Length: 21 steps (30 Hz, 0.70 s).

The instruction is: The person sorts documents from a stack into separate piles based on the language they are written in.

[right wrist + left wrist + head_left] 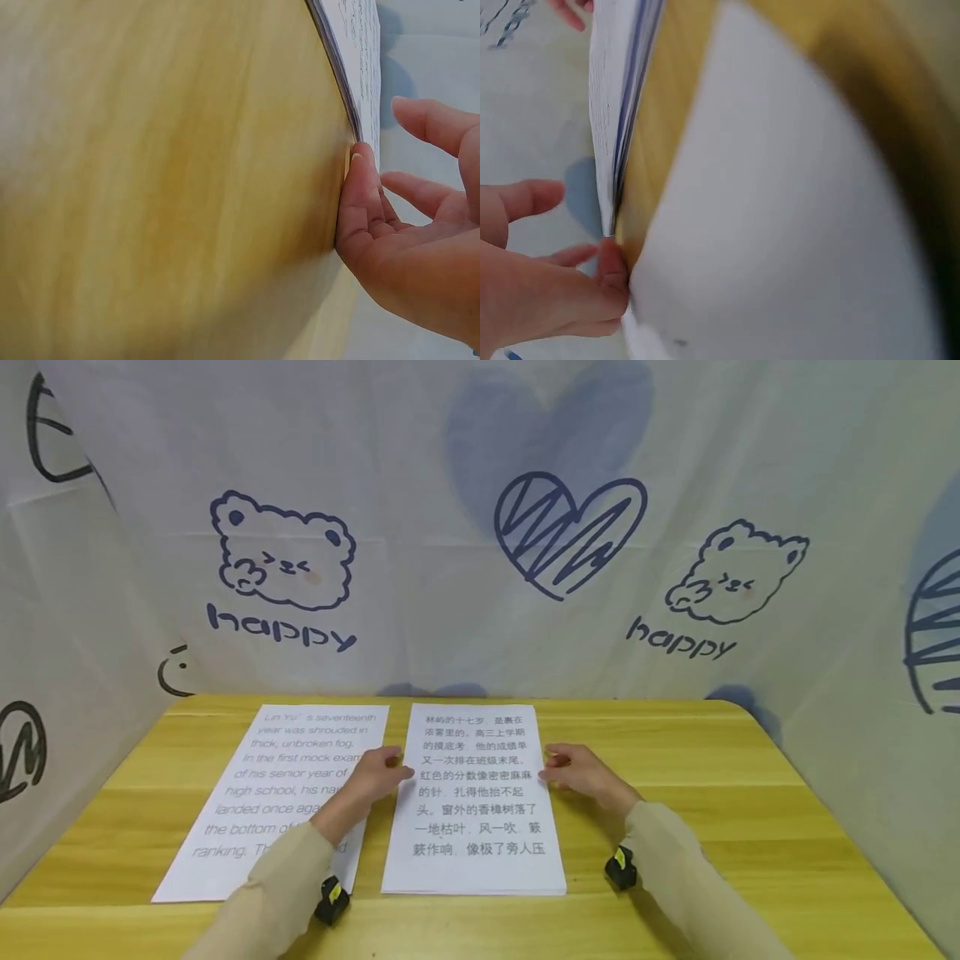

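A stack of white paper [474,870] with printed Chinese text lies flat on the table, between both hands. At its left edge is my left hand [363,789], reaching over the English-text sheet [225,827]. The left wrist view shows the left hand [555,292] with its fingertips at the stack's side [619,127] and the thumb held apart. My right hand [588,777] touches the right edge with its fingertips. From the right wrist, the right hand [420,232] has its thumb raised away from the stack [349,82]. Neither hand pinches the paper.
The yellow wood-grain table [712,827] carries both papers, with a narrow gap between them. A white cloth [420,568] with bear and heart drawings hangs behind the table and along its sides. Small black devices [621,868] sit at both wrists.
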{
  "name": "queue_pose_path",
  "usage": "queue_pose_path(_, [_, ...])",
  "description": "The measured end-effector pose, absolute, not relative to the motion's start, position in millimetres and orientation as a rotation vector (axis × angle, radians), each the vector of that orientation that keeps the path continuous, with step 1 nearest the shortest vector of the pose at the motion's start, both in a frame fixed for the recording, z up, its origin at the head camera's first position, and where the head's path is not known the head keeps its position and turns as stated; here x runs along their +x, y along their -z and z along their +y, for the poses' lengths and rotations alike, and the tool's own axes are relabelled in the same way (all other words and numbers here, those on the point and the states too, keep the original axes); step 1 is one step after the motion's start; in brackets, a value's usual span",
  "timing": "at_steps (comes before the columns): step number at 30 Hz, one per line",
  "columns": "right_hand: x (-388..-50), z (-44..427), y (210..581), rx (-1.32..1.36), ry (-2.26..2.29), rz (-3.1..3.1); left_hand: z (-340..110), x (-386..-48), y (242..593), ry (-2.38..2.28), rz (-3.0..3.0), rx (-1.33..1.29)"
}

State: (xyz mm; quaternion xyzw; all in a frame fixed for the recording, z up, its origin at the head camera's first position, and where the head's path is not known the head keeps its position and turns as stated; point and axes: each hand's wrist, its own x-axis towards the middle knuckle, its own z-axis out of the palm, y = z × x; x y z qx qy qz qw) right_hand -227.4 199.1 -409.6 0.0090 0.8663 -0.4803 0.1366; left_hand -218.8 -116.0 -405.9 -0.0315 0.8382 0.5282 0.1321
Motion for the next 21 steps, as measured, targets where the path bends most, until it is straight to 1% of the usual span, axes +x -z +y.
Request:
queue_pose_path(5, [-228.1,196.9,409.6,0.010,1.395,2.481,-124.4,-223.3,411.9,-1.622,2.330,-0.095])
queue_pose_path(16, [-233.9,196.6,406.4,0.006,1.311,2.466,-122.9,-226.5,414.0,-1.556,2.307,-0.104])
queue_pose_path(21, [-234.6,192.7,405.9,0.054,1.289,2.461,-124.8,-227.0,414.5,-1.544,2.302,-0.103])
